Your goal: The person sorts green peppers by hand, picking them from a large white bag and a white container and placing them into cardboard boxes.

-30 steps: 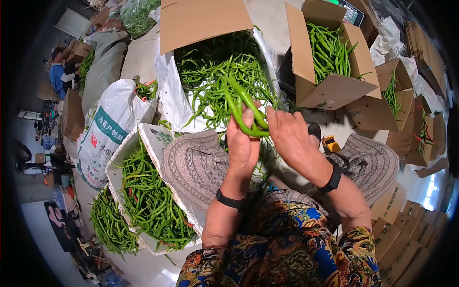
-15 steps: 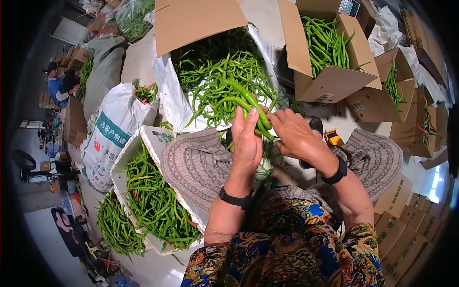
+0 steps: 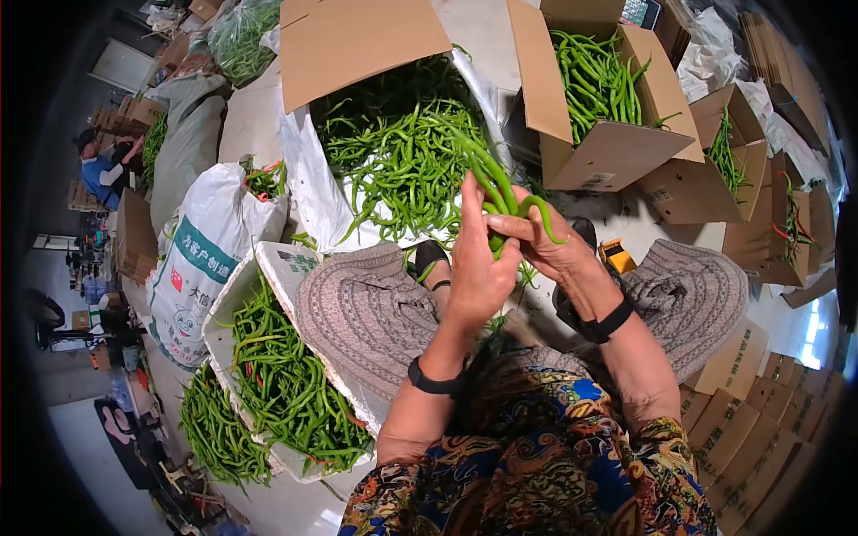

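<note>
Several long green chili peppers (image 3: 492, 179) are bunched between my hands, above the floor in front of my lap. My left hand (image 3: 481, 275) is closed round their lower ends, its fingers pointing away from me. My right hand (image 3: 561, 248) meets it from the right, its fingers closed at the bunch, with one curved pepper (image 3: 542, 214) bending over them. The fingers partly hide the lower ends of the peppers. Just beyond my hands, a heap of green peppers (image 3: 411, 170) lies on white sheeting that spills from a large lined box (image 3: 362, 40).
To the left stand a foam box (image 3: 277, 261) full of peppers and a white printed sack (image 3: 198, 259). Open cartons (image 3: 617, 156) with peppers stand at the right, flattened or stacked cardboard (image 3: 742, 447) below them. Another person (image 3: 103, 174) sits at the far left.
My right hand has moved up and left against my left hand, closing round the peppers. The bunch stands more upright, and one pepper now curves over to the right.
</note>
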`<state>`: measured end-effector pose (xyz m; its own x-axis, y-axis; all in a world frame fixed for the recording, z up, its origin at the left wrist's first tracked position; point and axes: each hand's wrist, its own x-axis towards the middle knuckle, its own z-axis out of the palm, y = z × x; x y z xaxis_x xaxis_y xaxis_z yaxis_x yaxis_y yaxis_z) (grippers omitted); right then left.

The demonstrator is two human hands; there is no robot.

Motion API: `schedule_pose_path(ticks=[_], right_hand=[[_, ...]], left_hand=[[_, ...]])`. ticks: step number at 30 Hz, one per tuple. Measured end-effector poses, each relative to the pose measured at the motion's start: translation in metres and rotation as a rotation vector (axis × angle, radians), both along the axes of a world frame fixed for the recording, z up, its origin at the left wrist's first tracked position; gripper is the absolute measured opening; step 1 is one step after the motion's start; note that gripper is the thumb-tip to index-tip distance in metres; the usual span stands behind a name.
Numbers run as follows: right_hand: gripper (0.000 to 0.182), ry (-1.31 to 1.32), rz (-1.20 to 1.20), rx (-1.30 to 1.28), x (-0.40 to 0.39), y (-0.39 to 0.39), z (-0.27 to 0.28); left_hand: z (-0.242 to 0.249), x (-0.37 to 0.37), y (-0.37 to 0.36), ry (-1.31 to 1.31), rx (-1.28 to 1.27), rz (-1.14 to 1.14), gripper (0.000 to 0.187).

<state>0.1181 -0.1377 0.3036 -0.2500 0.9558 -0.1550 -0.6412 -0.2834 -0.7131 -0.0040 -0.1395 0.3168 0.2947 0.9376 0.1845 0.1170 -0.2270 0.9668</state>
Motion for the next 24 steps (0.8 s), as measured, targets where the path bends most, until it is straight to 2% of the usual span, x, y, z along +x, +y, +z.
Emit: schedule_pose_path(ticks=[3, 4, 7, 8, 9, 11, 13, 15, 19, 22, 24], right_hand=[[0.035, -0.064, -0.017, 0.061, 0.006, -0.003, -0.006], [0.034, -0.112, -0.03, 0.09, 0.008, -0.005, -0.006], [0.031, -0.246, -0.034, 0.147, 0.013, -0.003, 0.002], [0.031, -0.249, -0.029, 0.188, 0.017, -0.001, 0.009], [0.03, -0.254, -0.027, 0.23, 0.021, 0.002, 0.012], [0.035, -0.112, -0.103, -0.016, 0.032, 0.014, 0.005], [0.035, 0.104, -0.138, -0.017, 0.047, 0.02, 0.011], [0.032, 0.169, -0.164, -0.026, 0.056, 0.02, 0.024], [0.032, 0.273, -0.171, 0.05, 0.068, 0.022, 0.036], [0.034, 0.292, -0.175, 0.121, 0.081, 0.026, 0.052], [0.037, 0.121, -0.311, 0.229, 0.105, 0.033, 0.073]], left_hand=[[0.017, -0.001, -0.006, 0.21, 0.008, -0.013, 0.079], [0.018, -0.001, -0.009, 0.289, 0.141, -0.023, 0.078], [0.027, -0.006, -0.014, 0.397, 0.323, -0.018, 0.075], [0.036, -0.008, -0.016, 0.457, 0.351, 0.023, 0.069], [0.048, -0.014, -0.019, 0.404, 0.281, 0.052, 0.065], [0.075, -0.03, -0.028, 0.291, 0.147, 0.104, 0.057], [0.105, -0.04, -0.04, -0.219, -0.097, 0.242, 0.046], [0.11, -0.069, -0.041, -0.265, -0.09, 0.213, 0.044], [0.113, -0.112, -0.041, -0.618, -0.298, 0.064, 0.039], [0.115, -0.13, -0.037, -0.638, -0.326, 0.102, 0.035], [0.119, -0.147, -0.032, -0.604, -0.314, 0.177, 0.034]])
